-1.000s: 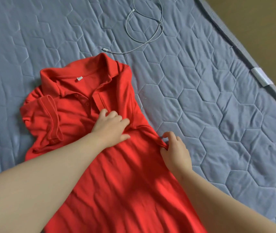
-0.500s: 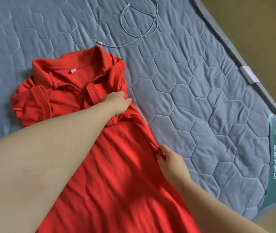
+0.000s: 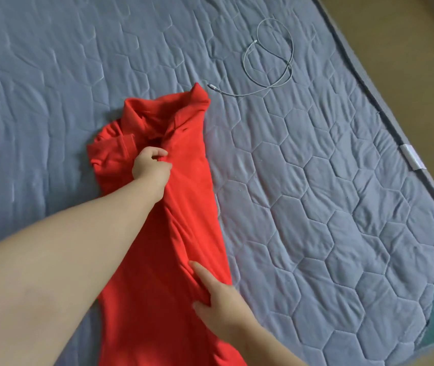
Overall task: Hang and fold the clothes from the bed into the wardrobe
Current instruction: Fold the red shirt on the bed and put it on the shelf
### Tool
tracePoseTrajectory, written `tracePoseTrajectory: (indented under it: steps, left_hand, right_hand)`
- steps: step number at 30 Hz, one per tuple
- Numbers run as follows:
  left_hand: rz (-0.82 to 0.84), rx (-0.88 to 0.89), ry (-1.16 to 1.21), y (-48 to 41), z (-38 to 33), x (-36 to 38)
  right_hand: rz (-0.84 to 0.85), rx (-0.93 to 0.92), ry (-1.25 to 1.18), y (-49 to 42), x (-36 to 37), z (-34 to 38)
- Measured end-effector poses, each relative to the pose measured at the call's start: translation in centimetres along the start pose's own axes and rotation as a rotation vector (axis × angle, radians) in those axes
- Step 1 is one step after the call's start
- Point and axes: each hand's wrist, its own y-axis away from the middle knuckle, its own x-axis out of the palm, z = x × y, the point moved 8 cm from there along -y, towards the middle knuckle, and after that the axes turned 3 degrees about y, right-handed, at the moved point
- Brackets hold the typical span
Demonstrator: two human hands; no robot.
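We are gripping the red shirt (image 3: 184,220) with our left hand (image 3: 152,166), its fingers curled into a bunch of cloth just below the collar (image 3: 184,107). Our right hand (image 3: 219,299), nearer to us, is pinching a raised fold of the same shirt between thumb and forefinger, with the forefinger lying straight along the cloth. The shirt is stretching in a long narrow strip between and beyond the two hands, folded over lengthwise and creasing along the fold. Its collar is standing crumpled just beyond the left hand, and a short sleeve (image 3: 112,151) is sticking out to that hand's left. The whole shirt is lying on the grey quilted bed (image 3: 316,207). Further off, past the collar and to the right, a white cable (image 3: 268,62) is lying in a loose loop on the bed, apart from the shirt.
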Motion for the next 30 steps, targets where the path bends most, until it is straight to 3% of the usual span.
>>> tracePoseTrajectory:
  steps: [11, 30]
  left_hand:
    - [0.177, -0.138, 0.170, -5.4, 5.1, -8.9]
    - [0.375, -0.077, 0.248, -7.4, 6.9, -10.6]
  right_hand:
    - [0.227, -0.001, 0.078, -2.7, 11.1, 6.2]
    - [0.410, 0.116, 0.068, -2.2, 17.7, 7.9]
